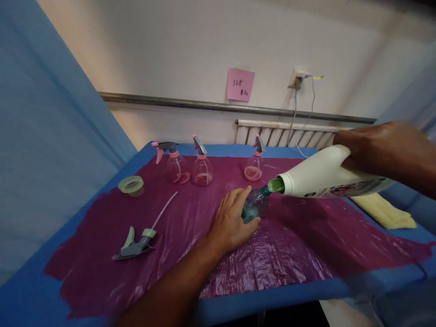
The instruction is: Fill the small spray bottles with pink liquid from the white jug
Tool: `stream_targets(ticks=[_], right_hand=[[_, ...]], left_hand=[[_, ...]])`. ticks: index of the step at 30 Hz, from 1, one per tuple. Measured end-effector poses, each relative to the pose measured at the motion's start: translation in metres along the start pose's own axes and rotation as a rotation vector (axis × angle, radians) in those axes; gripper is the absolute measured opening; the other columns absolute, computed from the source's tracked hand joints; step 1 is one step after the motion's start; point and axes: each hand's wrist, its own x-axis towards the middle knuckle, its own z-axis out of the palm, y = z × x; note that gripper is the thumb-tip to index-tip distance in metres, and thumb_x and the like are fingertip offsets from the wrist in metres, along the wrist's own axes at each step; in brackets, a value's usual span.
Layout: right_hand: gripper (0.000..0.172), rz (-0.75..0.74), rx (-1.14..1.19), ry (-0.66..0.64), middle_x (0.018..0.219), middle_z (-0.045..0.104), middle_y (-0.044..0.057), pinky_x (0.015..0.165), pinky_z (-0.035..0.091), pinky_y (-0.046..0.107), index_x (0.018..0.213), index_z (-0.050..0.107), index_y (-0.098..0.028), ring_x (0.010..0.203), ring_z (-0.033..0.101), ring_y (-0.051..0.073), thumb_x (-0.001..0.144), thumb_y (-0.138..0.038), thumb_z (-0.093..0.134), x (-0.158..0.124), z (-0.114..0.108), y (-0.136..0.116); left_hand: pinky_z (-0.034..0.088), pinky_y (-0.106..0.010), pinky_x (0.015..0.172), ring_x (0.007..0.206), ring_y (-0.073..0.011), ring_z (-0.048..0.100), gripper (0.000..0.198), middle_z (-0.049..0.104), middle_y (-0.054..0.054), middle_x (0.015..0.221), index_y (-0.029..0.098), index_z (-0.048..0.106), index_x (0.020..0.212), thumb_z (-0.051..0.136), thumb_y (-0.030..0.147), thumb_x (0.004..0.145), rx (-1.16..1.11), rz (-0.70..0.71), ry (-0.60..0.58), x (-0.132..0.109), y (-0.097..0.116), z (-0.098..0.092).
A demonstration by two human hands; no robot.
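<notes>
Starting at the far left, a green cap (131,185) sits alone on the purple plastic sheet (293,254), and nearer me lies a spray trigger (134,245) with its thin tube pointing away, detached from any bottle. Behind them three pink spray bottles (201,170) stand in a row near the back edge of the table (259,297), each with its trigger fitted and a little pink liquid inside.

In the middle, my left hand (231,222) is clasped around a small clear bottle (254,206), steadying it upright on the sheet. My right hand (381,147) is clenched on the handle of a big white jug (327,177), tipped almost flat so its green spout hangs just over the small bottle's mouth. I judge this to be the pouring step: green liquid is going in, or is about to. The next move, I think, calls for a slow tilt and a firm left-hand hold, since the mouth is narrow.

A yellow cloth (384,211) lies at the right edge.

The pink note (240,85) on the wall seems to read "32", followed by marks I cannot make out. The jug's label is too blurred to read.
</notes>
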Motion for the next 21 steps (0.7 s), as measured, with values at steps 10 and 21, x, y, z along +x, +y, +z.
stream_targets(ticks=[10, 21], right_hand=[[0.016, 0.04, 0.016, -0.007, 0.086, 0.078, 0.004, 0.059, 0.031, 0.035, 0.087, 0.068, -0.03, 0.066, 0.062, 0.023, 0.075, -0.038, 0.062, 0.0018, -0.0028, -0.0034], [0.022, 0.036, -0.005, -0.027, 0.09, 0.079, 0.004, 0.061, 0.031, 0.035, 0.091, 0.068, -0.03, 0.071, 0.066, 0.025, 0.077, -0.043, 0.057, -0.0009, -0.0007, -0.0018]], left_hand=[[0.051, -0.06, 0.128, 0.148, -0.0356, 0.061, 0.087, 0.062, -0.011, 0.16, 0.029, 0.048, 0.168, 0.082, 0.027, 0.089, -0.006, -0.005, -0.004, 0.0002, 0.0018, -0.0014], [0.052, -0.06, 0.128, 0.148, -0.037, 0.062, 0.093, 0.063, -0.014, 0.159, 0.025, 0.043, 0.17, 0.085, 0.028, 0.087, -0.015, -0.029, 0.021, 0.0005, 0.0016, 0.001]])
